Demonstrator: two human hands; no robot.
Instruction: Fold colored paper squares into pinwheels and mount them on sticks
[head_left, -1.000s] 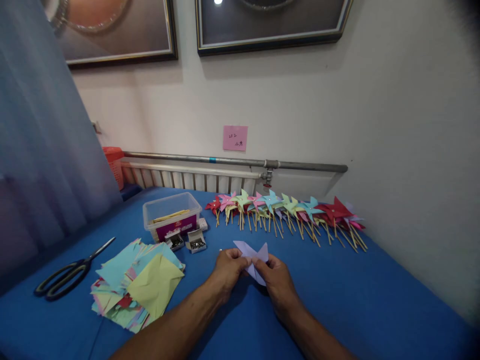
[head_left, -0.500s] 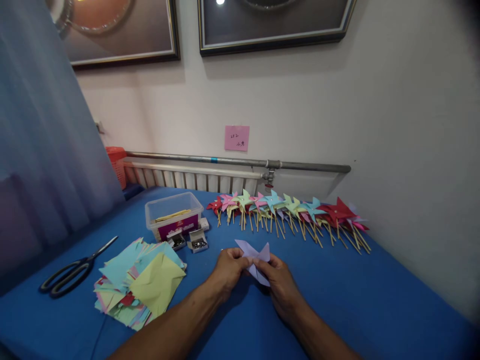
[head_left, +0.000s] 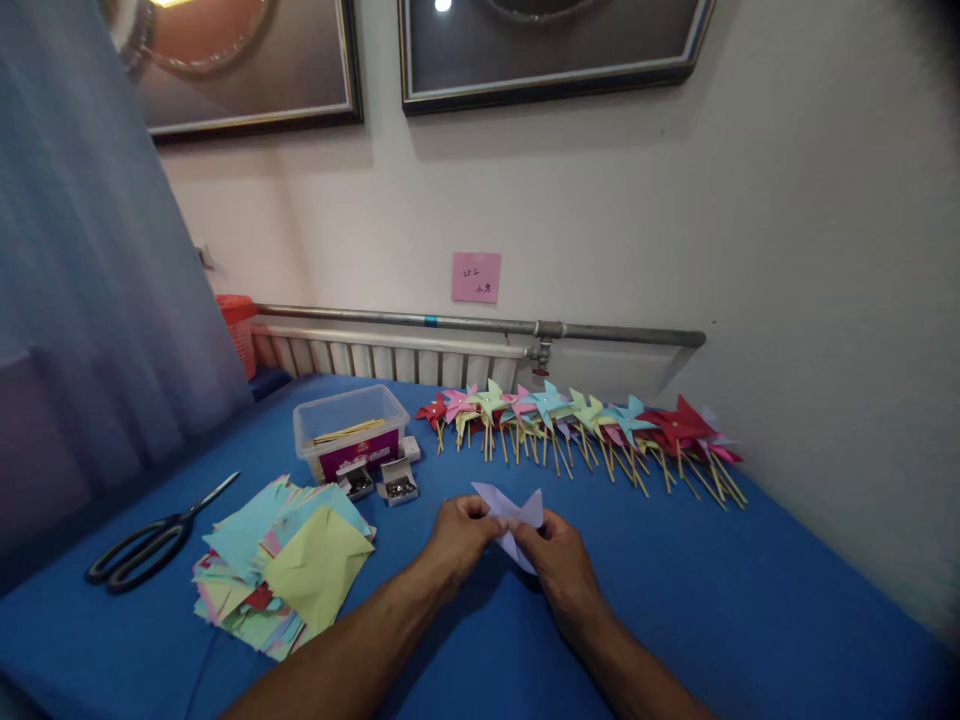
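A lilac paper pinwheel [head_left: 517, 547] with folded blades is held between both hands above the blue tabletop. My left hand [head_left: 463, 535] is closed on its left side, thumb pressed near the centre. Closed on the right side is my right hand [head_left: 556, 556], its thumb meeting the left one at the middle. The fingers cover the pinwheel's centre, so I cannot tell whether a pin or stick is there. Beyond the hands lies a row of finished-looking pinwheels [head_left: 550, 402] on thin sticks, in red, pink, green and blue.
Left of my hands lies a pile of cut paper squares [head_left: 319, 565], with black-handled scissors [head_left: 154, 545] beside it. Behind stand a clear plastic box [head_left: 349, 412] with sticks inside and small open boxes of metal pins [head_left: 399, 485]. A radiator [head_left: 390, 358] runs along the wall.
Both hands stay on the lilac pinwheel with hardly any movement. The whole view has shifted very slightly.
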